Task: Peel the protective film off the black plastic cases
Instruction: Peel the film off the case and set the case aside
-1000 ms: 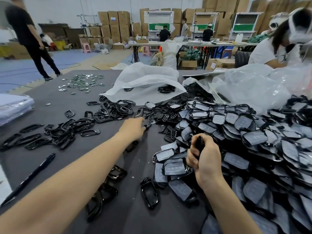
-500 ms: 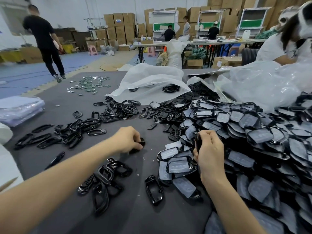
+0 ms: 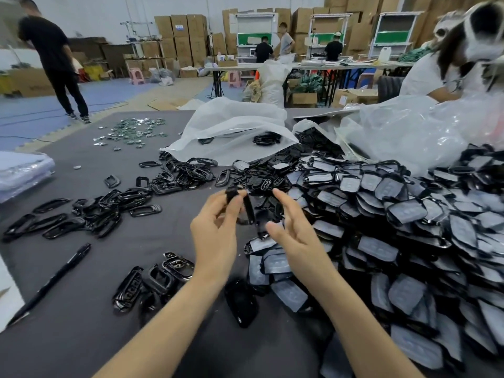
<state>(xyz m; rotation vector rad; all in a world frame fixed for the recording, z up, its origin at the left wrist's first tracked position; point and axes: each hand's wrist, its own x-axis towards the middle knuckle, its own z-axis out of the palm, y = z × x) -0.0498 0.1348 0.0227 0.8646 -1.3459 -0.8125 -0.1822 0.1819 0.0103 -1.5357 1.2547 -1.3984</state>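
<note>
A grey table (image 3: 81,336) is seen across the lower view. From two to five o'clock it is covered by a pile (image 3: 409,227) of black cases, most with pale film on the upper face. Behind the pile, at one o'clock, a clear bag (image 3: 409,132) is heaped. At twelve o'clock a white bag (image 3: 231,126) lies open, with a few black parts at its mouth. From nine to eleven o'clock glossy black frames (image 3: 109,208) are strewn in a loose band. A smaller cluster (image 3: 155,279) is found at seven o'clock, just beside the left forearm. Silvery bits (image 3: 131,132) are scattered at eleven o'clock, well apart from the hands. A black pen (image 3: 51,279) lies at eight o'clock.

Both hands are raised over the table's centre, by the pile's near edge. The left hand (image 3: 215,233) is curled, and a small black case (image 3: 231,193) is pinched between its thumb and fingertips. A longer black part (image 3: 249,211) is seen edge-on between the hands, against the left fingers; how it is held cannot be told. The right hand (image 3: 294,236) is loosely spread, forefinger stretched out and thumb apart, and nothing is gripped by it. Whether film is on the pinched case cannot be told.
</note>
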